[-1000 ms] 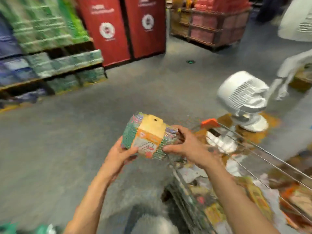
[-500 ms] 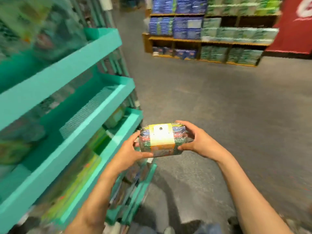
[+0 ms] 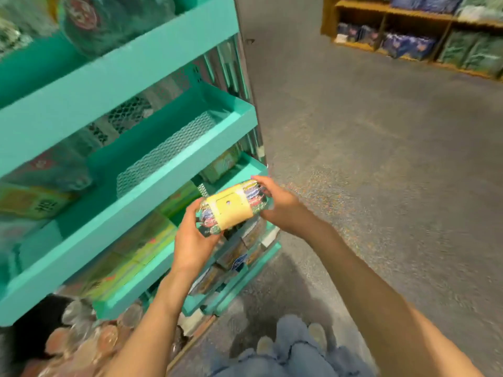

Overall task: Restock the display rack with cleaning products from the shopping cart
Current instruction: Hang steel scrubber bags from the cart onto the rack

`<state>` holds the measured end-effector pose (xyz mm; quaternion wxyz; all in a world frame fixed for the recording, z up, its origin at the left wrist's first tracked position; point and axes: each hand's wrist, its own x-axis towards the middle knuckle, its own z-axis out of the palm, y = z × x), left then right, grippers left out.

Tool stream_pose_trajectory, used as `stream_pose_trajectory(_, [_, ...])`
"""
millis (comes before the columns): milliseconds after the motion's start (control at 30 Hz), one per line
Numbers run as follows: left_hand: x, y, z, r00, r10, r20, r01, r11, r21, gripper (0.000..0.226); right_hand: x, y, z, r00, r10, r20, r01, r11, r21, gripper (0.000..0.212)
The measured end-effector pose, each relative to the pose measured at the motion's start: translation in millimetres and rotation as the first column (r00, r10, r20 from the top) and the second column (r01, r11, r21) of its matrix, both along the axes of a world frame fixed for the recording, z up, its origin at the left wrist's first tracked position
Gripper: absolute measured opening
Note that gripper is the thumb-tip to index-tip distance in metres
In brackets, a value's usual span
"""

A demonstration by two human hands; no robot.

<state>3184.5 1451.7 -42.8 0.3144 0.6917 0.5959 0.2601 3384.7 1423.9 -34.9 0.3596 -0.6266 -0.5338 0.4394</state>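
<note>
A pack of colourful scouring pads [image 3: 231, 210] wrapped in a yellow card band is held in front of the turquoise display rack [image 3: 152, 186]. My left hand [image 3: 194, 235] grips its lower left end from below. My right hand [image 3: 277, 205] grips its upper right end. The pack hovers just outside the rack's lower shelves, near their right corner. The middle shelf has a bare mesh floor [image 3: 166, 151] on its right part. The shopping cart is out of view.
Packaged goods fill the rack's left side and lower shelves [image 3: 130, 254]. Round shiny items [image 3: 89, 341] lie at the bottom left. Grey floor [image 3: 381, 172] stretches to the right. A wooden shelf unit with blue and green packs [image 3: 424, 42] stands at the far right.
The view has swung from the cart towards the rack. Both hands carried the pack left and closer to the lower shelves, and the pack is now tilted.
</note>
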Motion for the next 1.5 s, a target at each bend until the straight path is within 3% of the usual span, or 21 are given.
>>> stream_pose_trajectory(133, [14,21,-14,0.995,0.087,-0.038,-0.086,0.996,0.025,0.082,8,31,-17,0.992,-0.056,0.113,0.045,0.994,0.099,0.069])
stream_pose_trajectory(267, [31,52,-25,0.990,0.136,-0.035,-0.133,0.989,0.066,0.070,8,71,-31,0.971,-0.111,0.213,0.081,0.986,0.146,0.062])
stream_pose_trajectory(533, [46,81,-58,0.953,0.240,-0.183,-0.271,0.948,-0.168,0.042,4,121,-75,0.967,-0.082,0.242,0.061,0.994,0.094,0.048])
stream_pose_trajectory(733, [52,106,-72,0.955,0.255,-0.151,-0.286,0.927,-0.243,0.023,5,138,-83,0.927,-0.092,0.364,0.053,0.992,0.115,0.041])
stream_pose_trajectory(867, [57,116,-74,0.953,0.281,-0.114,-0.302,0.916,-0.265,0.028,5,152,-80,0.924,-0.110,0.367,0.094,0.994,0.061,0.027])
stream_pose_trajectory(933, [60,119,-73,0.958,0.272,-0.093,-0.287,0.919,-0.272,0.041,5,158,-80,0.917,-0.133,0.377,0.123,0.991,0.051,0.020])
stream_pose_trajectory(1067, [62,119,-72,0.965,0.252,-0.070,-0.261,0.929,-0.263,0.049,5,164,-78,0.895,-0.110,0.432,0.116,0.993,0.012,0.028])
stream_pose_trajectory(1233, [62,117,-72,0.965,0.254,-0.057,-0.260,0.933,-0.248,0.054,3,153,-79,0.927,-0.185,0.327,0.175,0.983,0.060,0.028])
stream_pose_trajectory(1367, [57,112,-67,0.920,0.367,-0.139,-0.391,0.893,-0.224,0.023,7,127,-71,0.975,-0.205,0.087,0.205,0.979,0.010,0.038])
stream_pose_trajectory(1433, [51,109,-59,0.875,0.434,-0.213,-0.471,0.866,-0.169,0.018,8,109,-61,0.969,-0.190,0.159,0.186,0.982,0.041,0.033])
stream_pose_trajectory(1500, [48,103,-48,0.853,0.456,-0.253,-0.491,0.866,-0.094,0.012,10,95,-49,0.923,-0.165,0.347,0.149,0.986,0.072,0.023])
